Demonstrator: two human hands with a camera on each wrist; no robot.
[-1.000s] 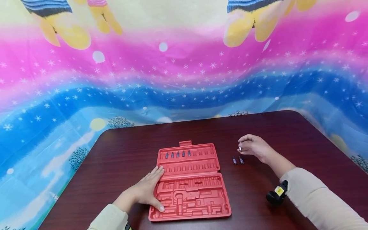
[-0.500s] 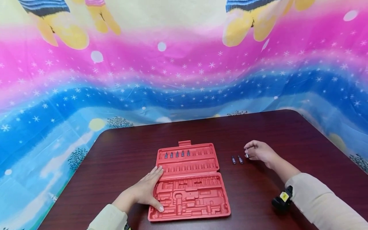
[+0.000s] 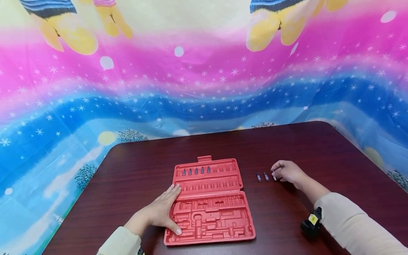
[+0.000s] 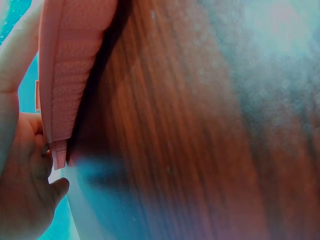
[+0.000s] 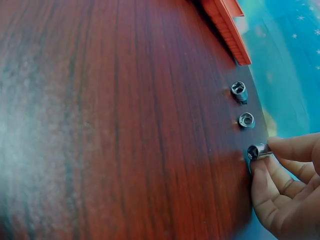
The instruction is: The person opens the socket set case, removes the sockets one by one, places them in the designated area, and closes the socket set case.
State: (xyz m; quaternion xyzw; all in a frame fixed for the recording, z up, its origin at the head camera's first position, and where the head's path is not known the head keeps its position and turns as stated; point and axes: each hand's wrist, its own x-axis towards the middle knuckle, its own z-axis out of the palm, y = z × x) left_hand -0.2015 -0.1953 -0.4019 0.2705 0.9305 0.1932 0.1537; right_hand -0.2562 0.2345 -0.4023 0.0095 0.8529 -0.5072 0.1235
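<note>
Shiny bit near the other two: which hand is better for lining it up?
Probably the right hand: it pinches the shiny bit beside two other bits; the left hand rests on the red case.

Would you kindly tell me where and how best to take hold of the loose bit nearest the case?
I'd pinch that bit from above, finger and thumb across its thicker near end: it appears to lie on its side, narrow tip away, with gaps between it and both the case and the next bit.
</note>
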